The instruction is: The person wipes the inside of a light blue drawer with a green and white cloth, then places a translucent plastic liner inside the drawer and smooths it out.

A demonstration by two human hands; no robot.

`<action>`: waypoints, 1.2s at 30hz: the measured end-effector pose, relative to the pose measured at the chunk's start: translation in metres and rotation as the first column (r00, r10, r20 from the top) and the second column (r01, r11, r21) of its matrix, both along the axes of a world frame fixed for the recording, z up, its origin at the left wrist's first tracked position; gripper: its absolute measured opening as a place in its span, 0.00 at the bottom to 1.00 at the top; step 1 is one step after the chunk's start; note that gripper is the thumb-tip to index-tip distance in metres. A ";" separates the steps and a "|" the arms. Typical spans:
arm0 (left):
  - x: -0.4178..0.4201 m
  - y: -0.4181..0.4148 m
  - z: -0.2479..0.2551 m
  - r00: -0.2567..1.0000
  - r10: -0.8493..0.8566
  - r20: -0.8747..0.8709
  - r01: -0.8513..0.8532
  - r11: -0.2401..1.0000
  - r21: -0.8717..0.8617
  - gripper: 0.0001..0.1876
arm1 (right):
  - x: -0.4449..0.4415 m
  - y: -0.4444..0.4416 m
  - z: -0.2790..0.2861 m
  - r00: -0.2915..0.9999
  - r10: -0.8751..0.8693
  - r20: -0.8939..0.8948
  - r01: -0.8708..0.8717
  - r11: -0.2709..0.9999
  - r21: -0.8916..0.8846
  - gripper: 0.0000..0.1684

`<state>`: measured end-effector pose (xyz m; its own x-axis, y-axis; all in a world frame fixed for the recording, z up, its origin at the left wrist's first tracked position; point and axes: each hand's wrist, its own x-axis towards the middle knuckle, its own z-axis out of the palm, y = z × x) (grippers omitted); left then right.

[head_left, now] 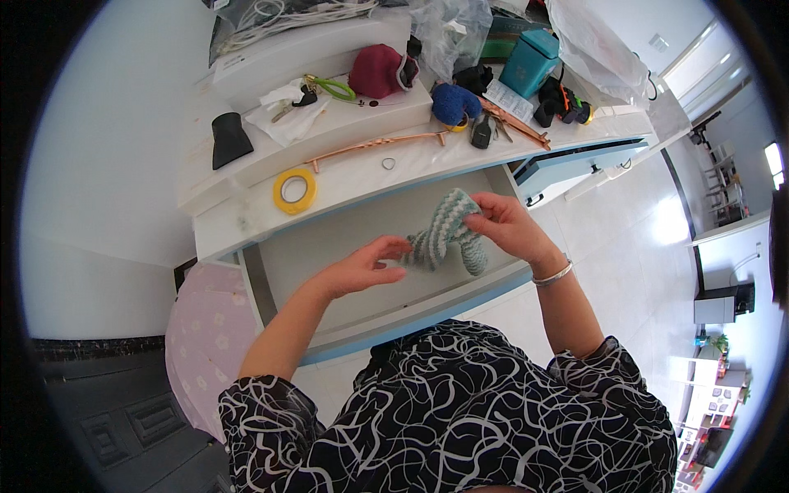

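Observation:
Between thumb and fingers, my right hand (504,227) grips a green-and-white striped knitted item (445,231), which looks like a pair of slippers or socks. The item hangs over a pulled-out drawer (345,259) with a pale inside and a light blue front. My left hand (367,266) is close to the item's left end, fingers apart. Whether its fingertips touch the knit is hard to tell. A silver bangle (553,273) circles my right wrist.
On the cabinet top (246,215) lie a yellow tape roll (277,192), copper-coloured handles (376,143), a black nozzle (230,140), keys (482,132) and a teal tin (530,61). A second blue drawer (579,163) stands partly pulled out at right. A pink umbrella (209,345) is at left.

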<state>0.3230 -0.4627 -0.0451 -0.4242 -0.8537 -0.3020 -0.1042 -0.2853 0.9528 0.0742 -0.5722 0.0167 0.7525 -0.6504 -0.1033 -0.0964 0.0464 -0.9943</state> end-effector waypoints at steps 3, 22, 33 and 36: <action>-0.019 -0.005 0.015 0.997 0.007 0.071 0.001 0.994 -0.110 0.36 | 0.012 0.010 0.012 0.997 0.062 0.050 -0.062 0.998 0.008 0.14; 0.019 -0.004 0.027 0.905 0.155 0.396 -0.052 0.965 -0.259 0.12 | 0.004 -0.005 0.017 0.966 -0.257 0.026 0.257 0.966 -0.007 0.12; 0.036 0.009 0.089 0.813 0.419 0.404 -0.266 0.885 -0.381 0.09 | 0.008 -0.019 0.024 0.961 -0.270 0.058 0.270 0.963 0.017 0.16; 0.035 0.017 0.089 0.832 0.374 0.409 -0.244 0.910 -0.335 0.09 | 0.010 -0.015 0.015 0.958 -0.269 0.095 0.264 0.962 0.065 0.15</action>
<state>0.3581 -0.4454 0.0443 0.0054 -0.9896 -0.1436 -0.4915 -0.1277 0.8615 0.0839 -0.5874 0.0319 0.5612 -0.8245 -0.0733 0.0282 0.1076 -0.9938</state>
